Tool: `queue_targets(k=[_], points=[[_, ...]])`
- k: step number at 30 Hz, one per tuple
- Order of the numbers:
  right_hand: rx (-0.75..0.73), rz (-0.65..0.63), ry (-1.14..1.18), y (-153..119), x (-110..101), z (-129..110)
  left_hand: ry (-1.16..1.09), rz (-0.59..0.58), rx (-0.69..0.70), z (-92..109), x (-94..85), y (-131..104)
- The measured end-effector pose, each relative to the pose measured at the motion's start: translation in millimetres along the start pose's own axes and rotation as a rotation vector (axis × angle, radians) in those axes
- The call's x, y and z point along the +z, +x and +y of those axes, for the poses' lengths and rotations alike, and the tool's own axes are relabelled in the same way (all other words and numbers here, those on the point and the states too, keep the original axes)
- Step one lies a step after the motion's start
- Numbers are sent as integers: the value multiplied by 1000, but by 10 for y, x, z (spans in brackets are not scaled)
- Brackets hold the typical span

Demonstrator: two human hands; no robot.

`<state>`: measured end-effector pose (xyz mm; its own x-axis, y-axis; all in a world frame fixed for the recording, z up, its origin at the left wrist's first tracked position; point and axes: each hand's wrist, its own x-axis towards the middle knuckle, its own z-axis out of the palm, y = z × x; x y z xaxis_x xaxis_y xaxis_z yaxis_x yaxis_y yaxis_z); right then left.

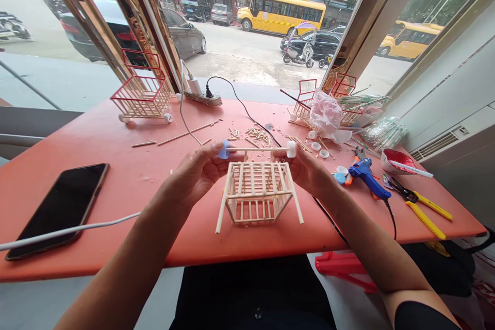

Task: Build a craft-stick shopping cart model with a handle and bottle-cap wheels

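Observation:
A small basket of pale wooden sticks (257,193) lies upside down on the orange table (127,175) before me. Above its far edge I hold a thin stick axle (257,149) with a blue cap (223,150) at its left end and a white cap (291,149) at its right end. My left hand (197,170) pinches the blue-cap end. My right hand (305,167) pinches the white-cap end. Both hands rest close against the basket's far corners.
A black phone (58,209) with a white cable (69,229) lies at the left. A finished stick cart (142,94) stands at the back left, another (309,105) at the back right. Loose sticks (257,135), bottle caps (320,149), a blue glue gun (367,175) and yellow pliers (423,211) lie at the right. A power strip (201,95) is at the back.

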<state>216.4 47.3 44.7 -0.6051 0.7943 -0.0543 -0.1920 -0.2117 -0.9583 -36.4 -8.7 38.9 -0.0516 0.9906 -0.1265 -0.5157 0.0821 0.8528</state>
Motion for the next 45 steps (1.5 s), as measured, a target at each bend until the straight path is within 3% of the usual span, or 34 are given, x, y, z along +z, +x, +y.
queue_targets(k=[8, 15, 19, 25, 36, 45], points=[[4, 6, -19, 0, -4, 3, -1, 5, -28, 10, -35, 18], [33, 8, 25, -3, 9, 11, 1, 32, 11, 21, 51, -27], [70, 19, 36, -3, 13, 24, 16, -6, -14, 14, 4, 3], [141, -65, -6, -12, 9, 13, 22, -24, -6, 0, -64, 43], [74, -76, -25, -42, 40, -18, 23, -11, -45, 5, -30, 19], [40, -114, -8, -65, 82, -36, 17, 78, -3, 8, 91, -29]])
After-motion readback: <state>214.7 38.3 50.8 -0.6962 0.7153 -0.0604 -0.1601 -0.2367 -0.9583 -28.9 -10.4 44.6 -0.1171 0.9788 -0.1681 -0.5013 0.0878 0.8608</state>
